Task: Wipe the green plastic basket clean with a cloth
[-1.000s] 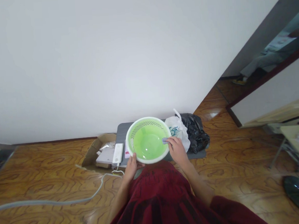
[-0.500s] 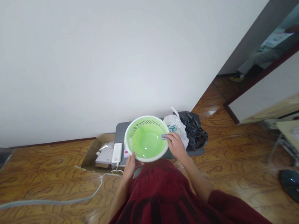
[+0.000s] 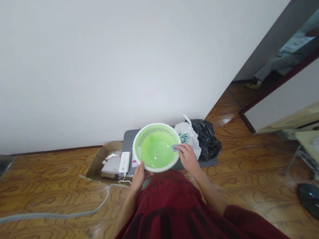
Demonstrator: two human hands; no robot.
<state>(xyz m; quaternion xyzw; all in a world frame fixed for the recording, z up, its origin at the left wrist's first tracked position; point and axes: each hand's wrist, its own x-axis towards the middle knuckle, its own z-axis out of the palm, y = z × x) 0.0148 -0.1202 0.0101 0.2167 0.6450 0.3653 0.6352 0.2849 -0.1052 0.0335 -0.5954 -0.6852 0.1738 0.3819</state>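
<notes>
Centrally, just ahead of the person's lap, a green colander [image 3: 156, 147] is held over a low grey board [image 3: 128, 139], its open side turned up towards the camera. It is a round plastic bowl with a pale rim and a band of small holes along the far wall.

The rim is gripped at about 7 o'clock by the left hand [image 3: 138, 176]. The thumb is laid over the edge, while the fingers are hidden beneath the bowl, so the hand is closed on the rim.

At about 3 o'clock on the rim, the right hand [image 3: 188, 157] is curled shut around a small bluish pad [image 3: 175, 147]. The pad is pinched in the fingertips and pressed against the inner wall of the colander, just under the rim. What the pad is made of cannot be told.

Beyond the right hand, at 2 o'clock from the bowl, a knotted white bag [image 3: 189, 136] is seen, and a black bag [image 3: 207, 139] is set touching it on its right.

At 9 o'clock from the bowl a white device [image 3: 125, 162] is laid, with an open cardboard box [image 3: 100, 161] just beside it. A grey hose [image 3: 59, 215] is stretched over the wooden floor [image 3: 42, 180] towards 8 o'clock.

A dark red garment [image 3: 169, 214] fills the view at 6 o'clock, and a white wall [image 3: 116, 64] rises behind the board.
</notes>
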